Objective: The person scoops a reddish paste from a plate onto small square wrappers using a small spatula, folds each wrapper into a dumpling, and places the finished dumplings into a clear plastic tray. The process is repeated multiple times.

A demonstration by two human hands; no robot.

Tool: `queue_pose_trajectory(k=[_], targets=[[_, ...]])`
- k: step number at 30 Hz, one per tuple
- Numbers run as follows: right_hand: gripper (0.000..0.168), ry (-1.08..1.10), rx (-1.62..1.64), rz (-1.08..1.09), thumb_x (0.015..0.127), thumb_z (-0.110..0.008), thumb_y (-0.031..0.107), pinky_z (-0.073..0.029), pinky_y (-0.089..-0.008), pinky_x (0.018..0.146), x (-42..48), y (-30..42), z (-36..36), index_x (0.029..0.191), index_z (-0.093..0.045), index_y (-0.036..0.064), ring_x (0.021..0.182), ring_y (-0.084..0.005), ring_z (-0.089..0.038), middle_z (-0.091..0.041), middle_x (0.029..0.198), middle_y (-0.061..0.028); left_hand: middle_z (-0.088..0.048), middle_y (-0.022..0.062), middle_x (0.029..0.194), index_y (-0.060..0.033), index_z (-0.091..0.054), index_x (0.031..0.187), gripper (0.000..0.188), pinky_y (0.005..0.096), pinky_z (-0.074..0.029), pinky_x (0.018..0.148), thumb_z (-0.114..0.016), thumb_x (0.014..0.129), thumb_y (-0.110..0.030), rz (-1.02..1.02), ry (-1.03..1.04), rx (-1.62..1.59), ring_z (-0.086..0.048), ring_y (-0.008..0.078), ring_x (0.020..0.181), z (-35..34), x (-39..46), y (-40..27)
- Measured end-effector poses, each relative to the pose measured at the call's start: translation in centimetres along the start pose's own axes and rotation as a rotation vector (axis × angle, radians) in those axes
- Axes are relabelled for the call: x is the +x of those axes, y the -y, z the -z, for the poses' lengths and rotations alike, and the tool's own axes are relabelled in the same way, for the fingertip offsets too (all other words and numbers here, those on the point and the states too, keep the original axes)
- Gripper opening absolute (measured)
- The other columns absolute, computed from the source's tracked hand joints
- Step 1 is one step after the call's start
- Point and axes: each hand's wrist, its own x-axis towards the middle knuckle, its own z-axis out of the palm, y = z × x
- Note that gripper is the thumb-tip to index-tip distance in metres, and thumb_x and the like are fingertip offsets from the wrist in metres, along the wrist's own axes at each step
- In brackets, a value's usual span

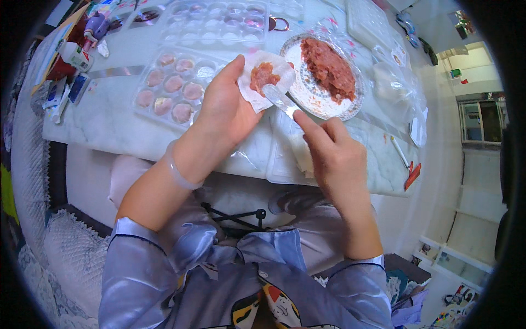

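My left hand, palm up, cradles a thin white dough wrapper. A dab of pinkish minced meat lies on the wrapper. With my right hand I grip a clear, flat-bladed spreader, its tip touching the meat. Beyond my right hand is a patterned white plate with a large mound of minced meat. Left of my left hand, a clear plastic tray holds several round filled dumplings in its cups. Pale stacked sheets, perhaps wrappers, lie partly hidden behind my right hand.
Another compartmented tray stands at the back of the marble-look table. To the right are a plastic bag, a white pen-like stick and a red wrapper. A purple figurine and small packets crowd the left end.
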Motion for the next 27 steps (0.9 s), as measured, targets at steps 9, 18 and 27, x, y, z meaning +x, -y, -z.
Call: queue_pose_trajectory(k=[9, 18, 27], targets=[[0.041, -0.169, 0.208, -0.060, 0.082, -0.065, -0.004, -0.046, -0.0347, 0.060, 0.7, -0.7, -1.1, 0.120, -0.066, 0.012, 0.066, -0.0245, -0.057, -0.053, 0.077, -0.0106, -0.042, 0.0294, 0.140, 0.0102, -0.032, 0.139, 0.054, 0.0506, -0.029, 0.114, -0.024, 0.104, -0.030, 0.017, 0.147, 0.073, -0.041, 0.0390, 0.133, 0.7, 0.2, 0.8], [0.042, -0.176, 0.192, -0.044, 0.080, -0.067, 0.005, -0.047, -0.0378, 0.053, 0.2, -1.1, -0.4, 0.121, -0.064, 0.015, 0.062, -0.0246, -0.059, -0.054, 0.080, -0.0078, -0.048, 0.0246, 0.136, 0.0093, -0.038, 0.135, 0.050, 0.0485, -0.032, 0.113, -0.025, 0.105, -0.029, -0.020, 0.023, -0.005, -0.046, 0.0366, 0.129, -0.2, 0.2, -0.5], [0.047, -0.113, 0.040, 0.078, 0.075, -0.066, 0.000, -0.048, -0.0341, 0.052, 0.6, -0.4, -1.6, 0.119, -0.067, 0.016, 0.061, -0.0207, -0.059, -0.055, 0.077, -0.0060, -0.050, 0.0243, 0.129, 0.0111, -0.037, 0.134, 0.050, 0.0457, -0.039, 0.107, -0.028, 0.104, -0.028, -0.026, 0.016, 0.018, -0.052, 0.0324, 0.119, 0.2, -0.3, 0.2]])
